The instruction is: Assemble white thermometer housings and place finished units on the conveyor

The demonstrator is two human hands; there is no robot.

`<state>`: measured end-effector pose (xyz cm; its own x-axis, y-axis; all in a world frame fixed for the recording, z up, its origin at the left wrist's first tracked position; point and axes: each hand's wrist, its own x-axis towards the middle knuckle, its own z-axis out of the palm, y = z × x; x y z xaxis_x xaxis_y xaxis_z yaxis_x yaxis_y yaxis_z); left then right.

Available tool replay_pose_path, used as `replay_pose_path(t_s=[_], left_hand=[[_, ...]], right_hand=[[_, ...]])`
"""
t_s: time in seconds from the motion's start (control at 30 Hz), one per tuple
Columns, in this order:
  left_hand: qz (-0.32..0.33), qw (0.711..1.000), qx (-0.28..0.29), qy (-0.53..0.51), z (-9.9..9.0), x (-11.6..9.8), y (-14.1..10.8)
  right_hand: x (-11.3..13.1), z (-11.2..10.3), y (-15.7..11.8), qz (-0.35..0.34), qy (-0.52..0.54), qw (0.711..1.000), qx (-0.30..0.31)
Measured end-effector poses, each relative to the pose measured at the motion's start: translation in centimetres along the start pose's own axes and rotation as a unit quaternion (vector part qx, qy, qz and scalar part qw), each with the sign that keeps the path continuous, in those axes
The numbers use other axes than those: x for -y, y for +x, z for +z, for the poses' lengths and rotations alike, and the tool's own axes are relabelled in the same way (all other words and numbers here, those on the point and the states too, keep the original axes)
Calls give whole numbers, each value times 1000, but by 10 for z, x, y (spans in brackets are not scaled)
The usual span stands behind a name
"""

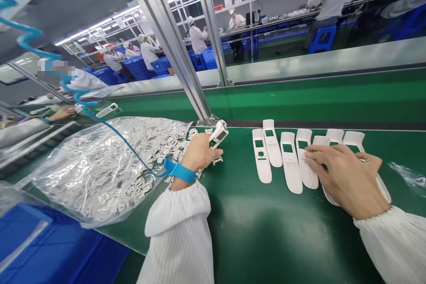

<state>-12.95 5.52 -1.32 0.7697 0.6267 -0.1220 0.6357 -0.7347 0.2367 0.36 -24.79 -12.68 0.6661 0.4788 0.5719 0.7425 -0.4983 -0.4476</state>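
Note:
My left hand [198, 153], wearing a blue wrist strap [179, 170], is closed around a white handheld device housing [218, 134] with a small window, by the foot of the metal post. Small white plastic parts [169, 146] lie beside and under this hand. My right hand [346, 177] hovers over or touches a row of white elongated plastic covers [291, 164] with rectangular cut-outs. Its fingers are stretched out, the fingertips at the upper part of one cover [306, 159]. The hand partly hides several covers to the right.
A large clear plastic bag [100, 164] of small white parts covers the left of the green table [246, 226]. A coiled blue cord [116, 131] runs to my strap. Metal posts [173, 49] rise ahead beside a green conveyor belt [299, 100]. A co-worker's hand [63, 113] is far left.

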Motion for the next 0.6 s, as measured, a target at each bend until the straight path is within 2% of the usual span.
replay_pose_path(t_s=[0.1, 0.2, 0.23, 0.3, 0.37, 0.43, 0.5, 0.6], left_hand=[[11, 995, 27, 93, 6, 2, 2], [17, 996, 5, 89, 8, -7, 3], [24, 998, -9, 60, 7, -13, 2], [64, 996, -26, -63, 9, -30, -6], [122, 964, 5, -235, 17, -52, -18], [165, 911, 82, -370, 31, -75, -31], [179, 872, 138, -434, 47, -93, -42], [192, 861, 147, -447, 60, -107, -49]], right_hand=[[4, -3, 4, 12, -40, 999, -10], [18, -15, 14, 22, -68, 997, 10], [23, -20, 17, 25, -59, 998, 22], [36, -28, 23, 43, -1, 998, 51], [48, -34, 25, 79, 105, 986, 99], [57, -36, 25, 122, 219, 955, 161], [63, -37, 24, 158, 309, 913, 216], [65, -38, 24, 191, 368, 871, 264]])
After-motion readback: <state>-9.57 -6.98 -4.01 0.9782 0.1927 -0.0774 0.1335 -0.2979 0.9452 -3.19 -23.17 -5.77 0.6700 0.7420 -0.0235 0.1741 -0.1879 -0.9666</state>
